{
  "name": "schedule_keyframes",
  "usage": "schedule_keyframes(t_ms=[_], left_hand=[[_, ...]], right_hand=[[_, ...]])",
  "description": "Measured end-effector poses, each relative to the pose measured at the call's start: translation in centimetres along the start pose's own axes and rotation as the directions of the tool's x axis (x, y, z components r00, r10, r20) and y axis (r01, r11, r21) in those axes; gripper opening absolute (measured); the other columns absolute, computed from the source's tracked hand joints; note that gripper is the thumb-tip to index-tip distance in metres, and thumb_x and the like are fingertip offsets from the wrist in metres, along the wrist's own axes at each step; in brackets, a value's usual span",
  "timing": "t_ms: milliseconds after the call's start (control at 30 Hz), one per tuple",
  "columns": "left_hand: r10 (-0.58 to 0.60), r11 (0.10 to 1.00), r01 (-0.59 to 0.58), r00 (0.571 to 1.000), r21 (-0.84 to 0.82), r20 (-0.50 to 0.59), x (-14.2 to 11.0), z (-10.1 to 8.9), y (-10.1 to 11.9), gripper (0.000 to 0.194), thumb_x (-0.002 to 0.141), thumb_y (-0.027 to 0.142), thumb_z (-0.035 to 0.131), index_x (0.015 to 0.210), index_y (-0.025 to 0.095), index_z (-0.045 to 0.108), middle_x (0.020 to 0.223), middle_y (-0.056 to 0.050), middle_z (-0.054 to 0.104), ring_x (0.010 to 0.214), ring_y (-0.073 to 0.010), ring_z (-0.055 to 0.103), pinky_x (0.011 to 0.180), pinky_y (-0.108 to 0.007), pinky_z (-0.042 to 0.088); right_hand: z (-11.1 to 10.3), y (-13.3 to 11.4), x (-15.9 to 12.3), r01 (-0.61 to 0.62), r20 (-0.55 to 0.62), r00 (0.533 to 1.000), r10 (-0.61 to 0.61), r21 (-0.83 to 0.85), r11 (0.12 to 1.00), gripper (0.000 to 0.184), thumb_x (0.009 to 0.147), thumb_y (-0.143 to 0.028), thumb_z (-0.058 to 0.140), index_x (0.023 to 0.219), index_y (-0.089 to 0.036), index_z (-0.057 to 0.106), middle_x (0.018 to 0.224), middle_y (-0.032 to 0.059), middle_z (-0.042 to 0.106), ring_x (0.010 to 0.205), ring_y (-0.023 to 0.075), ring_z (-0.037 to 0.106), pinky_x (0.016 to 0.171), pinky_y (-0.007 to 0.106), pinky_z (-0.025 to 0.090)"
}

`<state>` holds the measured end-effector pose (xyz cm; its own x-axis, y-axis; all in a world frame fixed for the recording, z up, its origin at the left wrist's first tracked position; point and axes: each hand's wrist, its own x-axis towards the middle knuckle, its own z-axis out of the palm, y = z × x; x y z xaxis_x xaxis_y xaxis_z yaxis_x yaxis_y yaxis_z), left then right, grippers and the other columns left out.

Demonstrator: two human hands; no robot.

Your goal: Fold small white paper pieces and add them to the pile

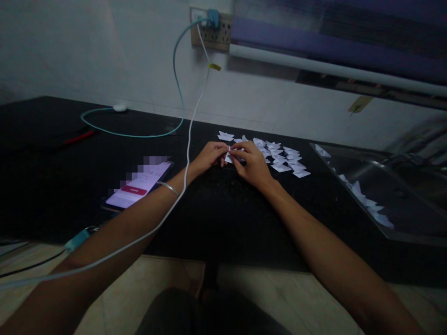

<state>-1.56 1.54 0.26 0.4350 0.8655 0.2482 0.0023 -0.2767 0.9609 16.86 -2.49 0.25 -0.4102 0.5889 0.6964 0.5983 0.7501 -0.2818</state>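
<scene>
A small piece of folded white paper (pixel 228 157) is pinched between both hands above the black counter. My left hand (pixel 211 155) grips it from the left with thumb and fingers closed. From the other side, the fingertips of my right hand (pixel 252 164) close on the paper's upper part, hiding some of it. Several folded white paper boats (pixel 281 158) stand in a cluster just right of and behind my right hand. One more paper boat (pixel 226 136) sits apart, behind my hands.
A lit phone (pixel 138 186) lies beside my left forearm. A white cable (pixel 189 144) runs from the wall socket (pixel 220 37) across that forearm. More folded papers (pixel 372 204) lie along the left side of the metal sink (pixel 412 190). A red-handled object (pixel 79 137) is at far left.
</scene>
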Motion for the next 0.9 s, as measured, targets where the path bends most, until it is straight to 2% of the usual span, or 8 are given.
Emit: schedule_keyframes(t_ms=[267,433,633,800,900], left_hand=[[0.015,1.0,-0.015,0.999,-0.017,0.045,0.2,-0.4,-0.6,0.026,0.091,0.033,0.059,0.073,0.016,0.065,0.063,-0.004,0.065,0.049,-0.0074,0.055,0.044,-0.021,0.029],[0.016,0.999,-0.018,0.999,0.04,0.051,0.1,-0.5,-0.5,0.035,0.095,0.044,0.057,0.075,0.017,0.067,0.068,-0.007,0.068,0.055,-0.0091,0.058,0.046,-0.023,0.031],[0.144,0.971,-0.15,0.988,0.186,0.045,0.1,-0.4,-0.4,0.047,0.095,0.054,0.058,0.066,0.017,0.062,0.062,-0.005,0.064,0.053,-0.0092,0.054,0.051,-0.025,0.037],[0.191,0.953,-0.192,0.981,0.236,0.026,0.3,-0.2,-0.7,0.044,0.097,0.047,0.057,0.065,0.017,0.059,0.06,-0.003,0.062,0.057,-0.01,0.057,0.058,-0.024,0.043],[0.181,0.944,-0.178,0.983,0.278,0.014,0.3,0.1,-0.9,0.035,0.098,0.036,0.055,0.069,0.017,0.059,0.058,-0.001,0.059,0.055,-0.01,0.055,0.055,-0.023,0.041]], right_hand=[[0.3,0.8,-0.3,0.038,-0.038,0.998,-0.041,-0.079,0.996,0.025,0.093,-0.015,0.063,0.109,-0.029,0.075,0.112,0.0073,0.066,0.106,0.0262,0.059,0.09,0.045,0.051],[0.4,1.2,-0.4,0.038,-0.037,0.998,-0.041,-0.091,0.995,0.027,0.092,-0.014,0.064,0.109,-0.03,0.076,0.11,0.0063,0.066,0.103,0.0248,0.061,0.089,0.043,0.053],[0.5,1.1,-0.4,0.031,-0.036,0.999,-0.033,-0.055,0.998,0.021,0.094,-0.018,0.062,0.106,-0.027,0.078,0.109,0.0078,0.068,0.101,0.0243,0.063,0.09,0.043,0.054],[0.4,0.3,-0.3,-0.034,-0.026,0.999,0.035,0.038,0.999,0.016,0.093,-0.025,0.065,0.102,-0.025,0.078,0.108,0.0081,0.07,0.103,0.0248,0.064,0.094,0.045,0.052],[0.6,0.2,-0.2,-0.183,-0.068,0.977,0.202,0.214,0.959,0.018,0.095,-0.036,0.063,0.099,-0.025,0.076,0.104,0.0068,0.071,0.099,0.0232,0.064,0.087,0.041,0.053]])
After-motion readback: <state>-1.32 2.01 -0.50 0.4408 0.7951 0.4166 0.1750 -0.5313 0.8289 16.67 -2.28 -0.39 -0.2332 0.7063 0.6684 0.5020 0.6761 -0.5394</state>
